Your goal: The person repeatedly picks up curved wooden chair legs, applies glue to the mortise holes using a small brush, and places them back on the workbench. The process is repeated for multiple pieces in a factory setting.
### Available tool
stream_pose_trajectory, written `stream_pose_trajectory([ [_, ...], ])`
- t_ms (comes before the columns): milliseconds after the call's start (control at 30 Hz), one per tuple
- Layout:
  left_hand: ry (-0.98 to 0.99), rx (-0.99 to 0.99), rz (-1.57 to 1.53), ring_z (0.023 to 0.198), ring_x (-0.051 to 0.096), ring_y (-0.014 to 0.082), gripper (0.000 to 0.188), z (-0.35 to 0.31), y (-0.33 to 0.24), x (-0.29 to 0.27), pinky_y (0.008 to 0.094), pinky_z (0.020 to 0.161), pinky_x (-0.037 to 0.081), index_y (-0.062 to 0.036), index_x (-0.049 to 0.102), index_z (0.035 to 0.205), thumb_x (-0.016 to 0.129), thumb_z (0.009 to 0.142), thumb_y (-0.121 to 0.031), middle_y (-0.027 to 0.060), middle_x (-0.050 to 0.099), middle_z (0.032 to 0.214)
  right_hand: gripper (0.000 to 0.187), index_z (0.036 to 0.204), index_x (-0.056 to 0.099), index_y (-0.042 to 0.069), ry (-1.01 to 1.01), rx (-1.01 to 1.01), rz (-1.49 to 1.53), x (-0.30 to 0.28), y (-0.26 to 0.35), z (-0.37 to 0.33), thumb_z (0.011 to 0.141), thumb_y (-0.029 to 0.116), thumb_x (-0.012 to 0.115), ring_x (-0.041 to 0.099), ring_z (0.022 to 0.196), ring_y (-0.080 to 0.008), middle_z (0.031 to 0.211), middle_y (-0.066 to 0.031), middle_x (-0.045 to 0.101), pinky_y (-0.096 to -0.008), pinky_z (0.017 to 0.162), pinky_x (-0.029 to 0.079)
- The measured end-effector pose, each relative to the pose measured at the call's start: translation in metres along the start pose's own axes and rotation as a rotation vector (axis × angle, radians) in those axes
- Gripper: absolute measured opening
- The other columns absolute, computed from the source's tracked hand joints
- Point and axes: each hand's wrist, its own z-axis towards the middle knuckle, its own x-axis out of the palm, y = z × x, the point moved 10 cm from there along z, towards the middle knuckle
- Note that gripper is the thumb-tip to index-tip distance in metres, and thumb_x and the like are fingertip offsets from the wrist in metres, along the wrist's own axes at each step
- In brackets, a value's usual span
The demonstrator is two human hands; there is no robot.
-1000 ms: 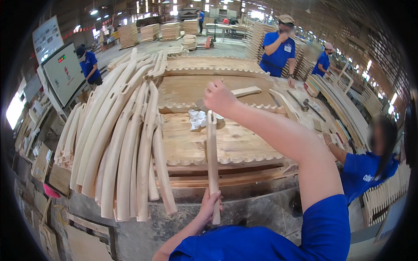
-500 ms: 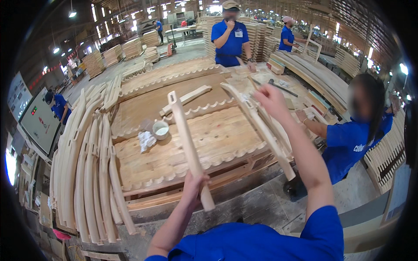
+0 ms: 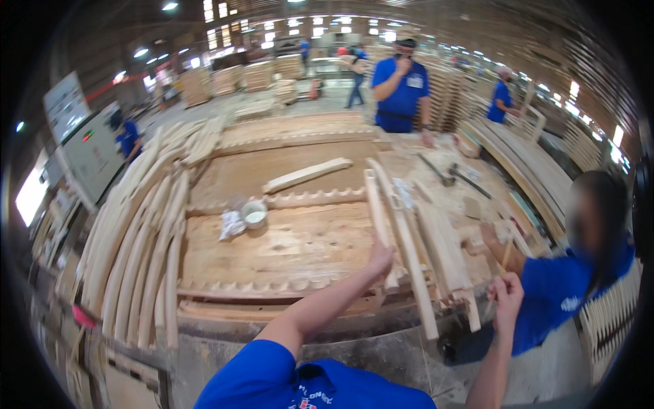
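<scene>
My left hand [image 3: 383,259] is closed round a pale, slim wooden chair-leg-like piece [image 3: 376,204] with a slot near its far end. The piece lies along the right part of the bench, beside a longer curved wooden piece [image 3: 411,259]. Off the bench's front right, my right hand [image 3: 506,294] pinches a thin wooden stick [image 3: 508,253], whose tip is too blurred to make out. A cup of white liquid [image 3: 255,215] stands mid-bench with crumpled white material [image 3: 232,224] next to it. Behind them a short wooden bar [image 3: 308,175] lies at a slant.
Many curved wooden pieces [image 3: 129,266] are heaped on the left. Scalloped wooden rails [image 3: 320,198] cross the bench. A hammer [image 3: 446,178] lies at the far right. A co-worker [image 3: 545,293] in blue works close on my right; another person [image 3: 400,92] stands behind the bench.
My left hand has carried the slotted wooden piece from mid-bench to the right, beside the other pieces. My right hand has come down and right with the stick. The view has turned.
</scene>
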Motion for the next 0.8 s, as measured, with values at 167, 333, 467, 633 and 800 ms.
stream_pose_trajectory([
  [167, 0.113, -0.012, 0.488, 0.122, 0.038, 0.0402, 0.08, -0.003, 0.0, -0.02, 0.0462, 0.1, 0.034, -0.0002, 0.012, 0.141, 0.055, 0.08, -0.028, 0.0327, 0.037, 0.13, 0.017, 0.077, 0.045, 0.008, 0.168, -0.045, 0.065, 0.052, -0.003, 0.025, 0.09, 0.013, 0.053, 0.047, 0.051, -0.0071, 0.063, -0.0009, 0.048, -0.0201, 0.047, 0.04],
  [333, 0.107, 0.407, 0.866, 0.124, 0.035, 0.0381, 0.062, -0.055, -0.104, -0.114, 0.0441, 0.103, 0.03, 0.0001, 0.029, 0.136, 0.055, 0.085, -0.024, 0.0257, 0.042, 0.127, 0.016, 0.08, 0.045, 0.007, 0.47, 0.005, 0.039, 0.14, -0.002, 0.038, 0.092, 0.016, 0.051, 0.049, 0.049, -0.0093, 0.065, -0.0028, 0.05, -0.022, 0.045, 0.041],
  [467, -0.295, 0.428, 0.938, 0.111, 0.05, 0.0346, 0.051, -0.114, -0.197, -0.314, 0.0398, 0.098, 0.038, 0.0, 0.046, 0.125, 0.06, 0.08, -0.019, 0.0218, 0.054, 0.117, 0.014, 0.084, 0.046, 0.005, 0.734, 0.007, 0.007, 0.232, 0.013, 0.029, 0.093, 0.016, 0.048, 0.049, 0.045, -0.0094, 0.063, -0.0029, 0.051, -0.0218, 0.041, 0.04],
  [633, -0.788, 0.41, 1.165, 0.107, 0.054, 0.0313, 0.034, -0.246, -0.301, -0.54, 0.0371, 0.096, 0.04, -0.0016, 0.057, 0.112, 0.056, 0.082, -0.018, 0.0176, 0.059, 0.112, 0.015, 0.084, 0.046, 0.006, 0.85, 0.016, -0.045, 0.318, 0.029, -0.002, 0.093, 0.018, 0.047, 0.048, 0.043, -0.0088, 0.059, -0.0023, 0.05, -0.0211, 0.038, 0.039],
  [800, -1.163, 0.082, 1.132, 0.1, 0.058, 0.0307, 0.032, -0.368, -0.315, -0.756, 0.0374, 0.088, 0.045, -0.0084, 0.062, 0.106, 0.055, 0.079, -0.023, 0.0152, 0.063, 0.106, 0.016, 0.084, 0.045, 0.006, 0.884, 0.029, -0.07, 0.399, 0.035, -0.044, 0.093, 0.019, 0.048, 0.05, 0.042, -0.0103, 0.058, -0.0036, 0.051, -0.0217, 0.036, 0.038],
])
